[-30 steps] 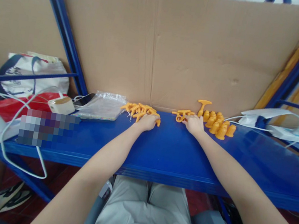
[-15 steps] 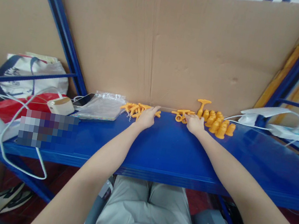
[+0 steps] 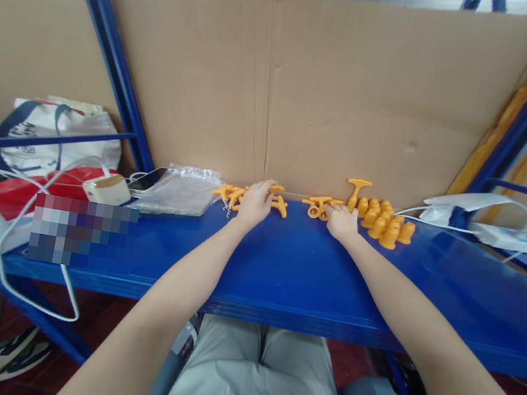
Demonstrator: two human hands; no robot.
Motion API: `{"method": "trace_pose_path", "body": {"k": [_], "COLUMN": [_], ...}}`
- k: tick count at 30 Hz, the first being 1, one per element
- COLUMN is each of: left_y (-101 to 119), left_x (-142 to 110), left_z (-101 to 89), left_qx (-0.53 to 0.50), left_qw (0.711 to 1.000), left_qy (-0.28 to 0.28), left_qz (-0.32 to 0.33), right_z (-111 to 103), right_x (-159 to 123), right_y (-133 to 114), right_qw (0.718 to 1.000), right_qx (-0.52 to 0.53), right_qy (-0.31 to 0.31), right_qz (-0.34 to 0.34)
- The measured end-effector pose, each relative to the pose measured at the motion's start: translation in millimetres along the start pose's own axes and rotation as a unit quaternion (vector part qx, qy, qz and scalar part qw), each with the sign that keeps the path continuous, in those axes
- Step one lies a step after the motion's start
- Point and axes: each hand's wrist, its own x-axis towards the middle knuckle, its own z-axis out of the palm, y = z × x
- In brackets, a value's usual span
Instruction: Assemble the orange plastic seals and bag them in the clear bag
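Desk (image 3: 277,267) supports an orange T-handle pile (image 3: 230,192), partly under the left grip (image 3: 255,203) (the nearer hand); long axes vary. Upright orange caps (image 3: 378,227) stand right of the right grip (image 3: 343,223), its fingertips at round-ended orange pieces (image 3: 313,211) leftward. Finger closure: cannot tell for either.

The left hand (image 3: 255,201) is moving left and farther away over the orange pile (image 3: 227,191), and T-shaped handles (image 3: 280,206) are now showing to its right. Beside the right hand (image 3: 343,223), a second orange ring (image 3: 324,214) is coming into view, perhaps only being uncovered; the pieces look small.
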Motion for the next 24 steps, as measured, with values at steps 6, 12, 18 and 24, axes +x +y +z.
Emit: {"method": "trace_pose_path", "body": {"k": [6,12,18,24], "left_y": [4.3,3.6,2.0,2.9], "left_x": [2.3,7.8,9.2,9.3], "left_z": [-5.5,-7.7,-4.6,-3.3], "left_qx": [-0.028,-0.092,-0.146,-0.178], "left_qw": [0.998,0.986,0.969,0.964], "left_qy": [0.017,0.081,0.105,0.095], "left_qz": [-0.050,-0.111,-0.167,-0.174], "right_z": [1.8,4.8,1.8,-3.6], "right_x": [0.5,0.5,-2.1,-2.0], "right_y": [0.3,0.1,-1.5,-2.0], "right_qw": [1.000,0.999,0.999,0.999], "right_qx": [0.020,0.033,0.031,0.041], "right_qy": [-0.003,0.002,-0.002,0.018], "right_qz": [-0.002,-0.004,-0.012,-0.022]}}
